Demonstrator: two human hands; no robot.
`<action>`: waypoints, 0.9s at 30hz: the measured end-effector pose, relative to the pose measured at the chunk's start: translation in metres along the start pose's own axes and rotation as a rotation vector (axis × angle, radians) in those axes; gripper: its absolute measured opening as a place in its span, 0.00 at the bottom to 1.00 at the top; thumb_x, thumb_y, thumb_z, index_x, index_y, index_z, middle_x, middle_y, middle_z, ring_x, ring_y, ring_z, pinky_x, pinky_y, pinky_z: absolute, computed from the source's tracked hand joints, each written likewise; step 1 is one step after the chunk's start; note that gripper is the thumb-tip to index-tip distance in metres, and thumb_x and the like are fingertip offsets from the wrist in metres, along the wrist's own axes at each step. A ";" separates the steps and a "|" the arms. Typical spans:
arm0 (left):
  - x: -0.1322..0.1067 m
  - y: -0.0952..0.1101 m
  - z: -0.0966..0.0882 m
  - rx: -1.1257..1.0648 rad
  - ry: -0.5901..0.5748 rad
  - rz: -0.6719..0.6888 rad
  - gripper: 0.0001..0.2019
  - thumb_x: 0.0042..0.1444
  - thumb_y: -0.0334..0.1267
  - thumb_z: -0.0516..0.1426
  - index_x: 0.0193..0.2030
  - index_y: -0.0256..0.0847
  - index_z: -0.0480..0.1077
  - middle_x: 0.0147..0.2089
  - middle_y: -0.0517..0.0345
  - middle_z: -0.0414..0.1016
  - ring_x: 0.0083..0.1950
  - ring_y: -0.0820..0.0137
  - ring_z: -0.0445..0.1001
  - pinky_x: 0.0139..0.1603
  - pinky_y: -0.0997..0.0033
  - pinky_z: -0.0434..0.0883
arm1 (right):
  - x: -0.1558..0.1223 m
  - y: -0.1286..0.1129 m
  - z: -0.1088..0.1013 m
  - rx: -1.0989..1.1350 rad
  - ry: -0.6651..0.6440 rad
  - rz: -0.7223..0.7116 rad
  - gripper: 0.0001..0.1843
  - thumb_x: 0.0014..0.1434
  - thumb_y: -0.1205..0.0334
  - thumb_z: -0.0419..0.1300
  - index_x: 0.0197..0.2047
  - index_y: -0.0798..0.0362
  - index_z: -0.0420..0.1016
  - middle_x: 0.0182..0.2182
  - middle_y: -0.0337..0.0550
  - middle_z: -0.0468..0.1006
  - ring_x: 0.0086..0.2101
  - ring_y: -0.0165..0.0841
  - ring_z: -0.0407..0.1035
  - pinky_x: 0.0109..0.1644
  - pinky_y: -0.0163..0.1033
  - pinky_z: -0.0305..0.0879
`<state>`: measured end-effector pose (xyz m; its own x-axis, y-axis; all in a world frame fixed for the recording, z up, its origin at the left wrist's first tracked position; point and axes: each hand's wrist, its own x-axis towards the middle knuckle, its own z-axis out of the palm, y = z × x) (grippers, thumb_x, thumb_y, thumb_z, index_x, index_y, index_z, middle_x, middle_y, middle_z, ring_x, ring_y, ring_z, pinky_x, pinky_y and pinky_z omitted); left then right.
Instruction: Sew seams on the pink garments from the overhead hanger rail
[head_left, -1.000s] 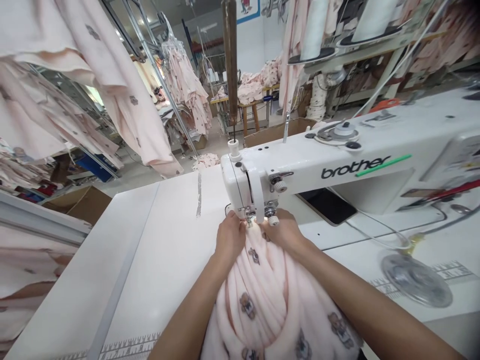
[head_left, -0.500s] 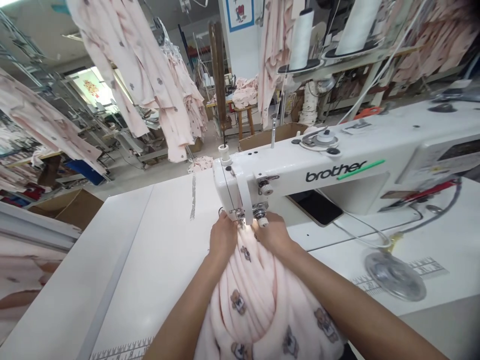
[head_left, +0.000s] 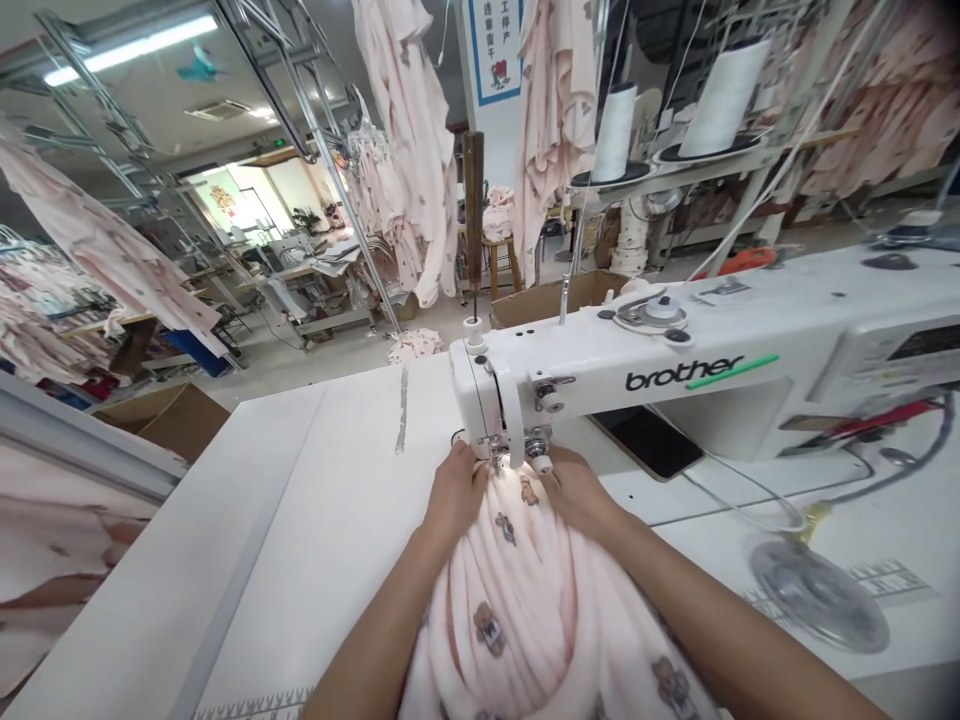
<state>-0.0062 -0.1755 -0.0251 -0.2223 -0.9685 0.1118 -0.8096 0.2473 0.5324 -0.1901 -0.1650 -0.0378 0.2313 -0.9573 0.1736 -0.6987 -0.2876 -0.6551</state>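
Observation:
A bunched pale pink fabric with a bear print lies on the white sewing table and runs up to the needle of the white Brother sewing machine. My left hand grips the fabric's leading edge just left of the presser foot. On the right of the foot, my right hand pinches the same edge. Both hands have their fingers closed on the cloth, close under the machine head.
A dark phone lies under the machine arm, and a round metal disc sits on the table at right. Thread cones stand behind the machine. Pink garments hang overhead. Cardboard boxes stand off the table's left.
The camera has tilted up and shifted slightly. My hands stay at the presser foot, and the fabric has bunched a little closer to the needle.

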 end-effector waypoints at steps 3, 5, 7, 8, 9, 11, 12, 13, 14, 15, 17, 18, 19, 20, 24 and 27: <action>-0.001 0.001 0.000 -0.005 -0.001 -0.015 0.12 0.58 0.33 0.47 0.44 0.37 0.68 0.46 0.50 0.69 0.48 0.63 0.69 0.47 0.66 0.65 | 0.001 -0.001 0.002 -0.024 0.000 0.031 0.21 0.64 0.59 0.35 0.43 0.57 0.67 0.36 0.50 0.74 0.38 0.40 0.67 0.39 0.39 0.59; -0.002 0.002 0.000 -0.013 -0.005 -0.020 0.11 0.58 0.33 0.47 0.42 0.37 0.69 0.45 0.51 0.69 0.46 0.63 0.70 0.46 0.67 0.65 | 0.000 -0.001 0.002 -0.037 -0.002 0.049 0.22 0.64 0.58 0.35 0.41 0.56 0.67 0.35 0.50 0.74 0.37 0.40 0.67 0.38 0.39 0.59; -0.002 0.002 -0.001 -0.025 -0.011 -0.021 0.10 0.58 0.33 0.48 0.40 0.37 0.69 0.43 0.51 0.70 0.45 0.64 0.70 0.44 0.68 0.66 | 0.000 -0.001 0.002 -0.043 -0.002 0.061 0.22 0.64 0.58 0.35 0.39 0.56 0.68 0.33 0.49 0.74 0.35 0.40 0.68 0.37 0.38 0.59; -0.003 0.002 -0.001 -0.032 -0.014 -0.022 0.10 0.57 0.33 0.48 0.39 0.37 0.69 0.43 0.51 0.70 0.44 0.64 0.70 0.44 0.69 0.66 | 0.000 -0.001 0.002 -0.043 -0.001 0.062 0.22 0.64 0.58 0.35 0.38 0.56 0.67 0.33 0.49 0.74 0.35 0.40 0.68 0.37 0.38 0.59; -0.003 0.003 -0.002 -0.038 -0.015 -0.023 0.09 0.57 0.32 0.48 0.39 0.37 0.69 0.42 0.52 0.70 0.43 0.65 0.71 0.43 0.69 0.66 | 0.000 -0.001 0.002 -0.042 0.001 0.062 0.21 0.64 0.58 0.35 0.38 0.55 0.67 0.33 0.49 0.74 0.35 0.40 0.68 0.37 0.38 0.59; -0.004 0.004 -0.003 -0.047 -0.017 -0.029 0.08 0.56 0.32 0.48 0.37 0.37 0.69 0.40 0.52 0.71 0.42 0.65 0.71 0.42 0.69 0.66 | 0.000 0.000 0.003 -0.035 0.004 0.054 0.21 0.63 0.57 0.36 0.38 0.55 0.67 0.34 0.49 0.74 0.36 0.40 0.68 0.38 0.38 0.59; -0.004 0.004 -0.004 -0.051 -0.019 -0.032 0.08 0.56 0.32 0.49 0.36 0.37 0.68 0.40 0.52 0.71 0.41 0.65 0.71 0.42 0.69 0.66 | -0.001 0.000 0.004 -0.030 0.005 0.049 0.21 0.63 0.57 0.35 0.38 0.55 0.66 0.35 0.49 0.74 0.37 0.40 0.68 0.39 0.38 0.59; -0.004 0.005 -0.004 -0.056 -0.022 -0.034 0.07 0.56 0.32 0.49 0.35 0.37 0.68 0.40 0.52 0.71 0.41 0.65 0.71 0.42 0.69 0.66 | -0.001 0.000 0.004 -0.024 0.004 0.044 0.21 0.63 0.57 0.35 0.38 0.55 0.66 0.35 0.49 0.74 0.37 0.40 0.68 0.39 0.38 0.59; -0.005 0.006 -0.005 -0.061 -0.027 -0.035 0.07 0.56 0.32 0.49 0.34 0.37 0.68 0.40 0.52 0.71 0.40 0.66 0.71 0.42 0.69 0.66 | -0.001 0.000 0.004 -0.018 0.001 0.040 0.21 0.63 0.56 0.35 0.38 0.55 0.66 0.34 0.48 0.74 0.36 0.39 0.68 0.38 0.38 0.59; -0.005 0.007 -0.006 -0.068 -0.032 -0.035 0.08 0.56 0.32 0.49 0.34 0.37 0.68 0.39 0.53 0.71 0.40 0.66 0.71 0.42 0.69 0.66 | -0.001 0.000 0.005 -0.013 -0.002 0.038 0.22 0.64 0.56 0.35 0.37 0.54 0.66 0.33 0.48 0.74 0.35 0.39 0.68 0.37 0.38 0.59; -0.006 0.008 -0.007 -0.082 -0.037 -0.032 0.08 0.55 0.32 0.49 0.34 0.38 0.68 0.39 0.53 0.72 0.39 0.67 0.71 0.42 0.70 0.66 | -0.001 0.000 0.004 0.000 -0.007 0.037 0.22 0.64 0.55 0.34 0.35 0.54 0.66 0.32 0.47 0.75 0.33 0.39 0.68 0.36 0.38 0.59; -0.006 0.008 -0.007 -0.088 -0.038 -0.033 0.08 0.55 0.32 0.49 0.34 0.38 0.69 0.39 0.53 0.72 0.40 0.66 0.71 0.42 0.69 0.66 | -0.002 0.000 0.004 0.007 -0.008 0.037 0.23 0.64 0.54 0.34 0.35 0.54 0.66 0.32 0.47 0.75 0.33 0.39 0.68 0.36 0.38 0.59; -0.006 0.008 -0.008 -0.092 -0.037 -0.034 0.08 0.55 0.32 0.49 0.34 0.38 0.69 0.39 0.53 0.72 0.40 0.66 0.71 0.42 0.69 0.67 | -0.002 0.000 0.002 0.016 -0.010 0.034 0.23 0.64 0.54 0.34 0.34 0.53 0.66 0.32 0.47 0.75 0.33 0.38 0.68 0.36 0.38 0.60; -0.007 0.008 -0.008 -0.096 -0.035 -0.037 0.08 0.55 0.32 0.49 0.35 0.38 0.69 0.39 0.53 0.72 0.40 0.66 0.71 0.42 0.69 0.67 | -0.002 0.000 0.001 0.026 -0.012 0.029 0.23 0.65 0.54 0.34 0.34 0.53 0.67 0.32 0.46 0.75 0.34 0.38 0.68 0.36 0.38 0.60; -0.009 0.008 -0.007 -0.112 -0.022 -0.044 0.09 0.53 0.32 0.49 0.37 0.38 0.69 0.39 0.54 0.72 0.41 0.65 0.71 0.43 0.68 0.67 | -0.003 -0.002 -0.002 0.057 -0.054 -0.005 0.22 0.64 0.51 0.40 0.29 0.51 0.68 0.30 0.42 0.75 0.34 0.36 0.69 0.38 0.36 0.61; -0.010 0.009 -0.007 -0.125 -0.010 -0.046 0.10 0.51 0.30 0.49 0.39 0.38 0.69 0.41 0.53 0.73 0.42 0.65 0.71 0.44 0.68 0.66 | -0.001 -0.006 0.001 0.047 -0.080 -0.018 0.19 0.62 0.54 0.46 0.23 0.50 0.65 0.24 0.39 0.74 0.31 0.36 0.69 0.37 0.36 0.60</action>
<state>-0.0075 -0.1636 -0.0156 -0.1921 -0.9783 0.0771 -0.7451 0.1965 0.6373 -0.1859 -0.1627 -0.0347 0.2983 -0.9460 0.1272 -0.6618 -0.3010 -0.6866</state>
